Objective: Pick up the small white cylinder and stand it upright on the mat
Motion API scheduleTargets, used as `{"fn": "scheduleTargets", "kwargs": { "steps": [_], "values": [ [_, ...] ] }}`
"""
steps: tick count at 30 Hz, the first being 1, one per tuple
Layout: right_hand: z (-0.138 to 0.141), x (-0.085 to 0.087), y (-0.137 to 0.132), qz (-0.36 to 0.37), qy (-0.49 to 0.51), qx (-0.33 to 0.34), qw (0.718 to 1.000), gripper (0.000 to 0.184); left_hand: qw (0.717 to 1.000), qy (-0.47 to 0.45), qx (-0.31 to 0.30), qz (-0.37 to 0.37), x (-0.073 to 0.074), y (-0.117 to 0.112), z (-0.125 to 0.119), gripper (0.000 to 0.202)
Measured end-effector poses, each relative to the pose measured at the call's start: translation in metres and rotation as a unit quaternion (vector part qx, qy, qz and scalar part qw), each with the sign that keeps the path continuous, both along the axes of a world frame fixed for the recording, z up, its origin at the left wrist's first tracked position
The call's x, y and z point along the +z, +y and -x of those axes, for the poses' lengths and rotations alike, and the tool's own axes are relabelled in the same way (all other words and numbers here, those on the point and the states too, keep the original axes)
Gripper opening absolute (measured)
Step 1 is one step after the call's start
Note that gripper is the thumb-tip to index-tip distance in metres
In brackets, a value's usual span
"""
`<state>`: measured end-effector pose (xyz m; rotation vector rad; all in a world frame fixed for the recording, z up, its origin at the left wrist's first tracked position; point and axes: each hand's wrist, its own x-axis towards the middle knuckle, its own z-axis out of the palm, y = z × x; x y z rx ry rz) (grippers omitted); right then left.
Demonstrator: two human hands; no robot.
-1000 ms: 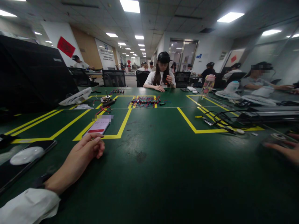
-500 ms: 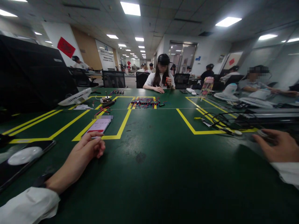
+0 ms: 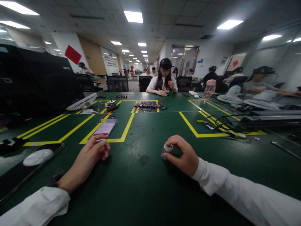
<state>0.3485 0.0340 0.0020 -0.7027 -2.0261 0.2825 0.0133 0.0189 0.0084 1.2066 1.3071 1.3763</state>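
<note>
My right hand (image 3: 182,153) grips a small clear jar (image 3: 167,152) between thumb and fingers over the middle of the green table. The jar looks upright, with a pale rim; its contents are too dim to make out. At the left, my left hand (image 3: 95,160) is half curled beside the lower end of a phone (image 3: 104,128) with a lit screen. Its index finger reaches over the phone's lower edge; I cannot tell if it touches. Nothing shows in that hand.
Yellow tape (image 3: 128,125) marks boxes on the green table (image 3: 131,194). Beyond lie a bundle of coloured wires (image 3: 150,106) and a small motor-like part (image 3: 110,103). A white mouse (image 3: 38,157) sits left; black cables (image 3: 223,125) and a pink-capped bottle (image 3: 209,89) stand right. A person (image 3: 163,78) sits opposite.
My right hand has come from the far right to the middle of the table, bringing the jar with it. My left hand stays by the phone. The view has shifted slightly.
</note>
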Motion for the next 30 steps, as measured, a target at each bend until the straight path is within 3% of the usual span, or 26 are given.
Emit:
{"fn": "scheduleTargets", "kwargs": {
  "steps": [4, 6, 9, 11, 15, 18, 23, 30],
  "values": [
    [0.004, -0.002, 0.001, 0.071, -0.015, 0.053, 0.996, 0.028, 1.000, 0.029, -0.009, -0.006, -0.001, 0.002, 0.003, 0.027],
    [0.001, -0.005, 0.004, 0.142, 0.005, 0.057, 0.988, 0.042, 0.997, 0.079, -0.015, -0.015, 0.001, 0.002, -0.002, 0.026],
    [-0.002, -0.009, 0.010, 0.287, 0.043, 0.090, 0.953, 0.070, 0.988, 0.142, -0.050, -0.044, 0.006, 0.000, -0.026, 0.024],
    [-0.004, -0.010, 0.013, 0.341, 0.046, 0.119, 0.931, 0.070, 0.969, 0.195, -0.126, -0.090, 0.011, -0.002, -0.053, 0.026],
    [-0.005, -0.010, 0.016, 0.363, 0.042, 0.137, 0.921, 0.054, 0.937, 0.238, -0.224, -0.125, 0.025, 0.002, -0.111, 0.029],
    [-0.005, -0.009, 0.015, 0.368, 0.043, 0.143, 0.918, 0.052, 0.914, 0.261, -0.271, -0.154, 0.038, 0.008, -0.135, 0.023],
    [-0.003, -0.009, 0.014, 0.362, 0.038, 0.145, 0.920, 0.050, 0.898, 0.279, -0.299, -0.161, 0.045, 0.016, -0.140, 0.017],
    [-0.002, -0.007, 0.013, 0.335, 0.019, 0.111, 0.936, 0.046, 0.910, 0.249, -0.290, -0.162, 0.044, 0.027, -0.139, 0.018]
  ]
}}
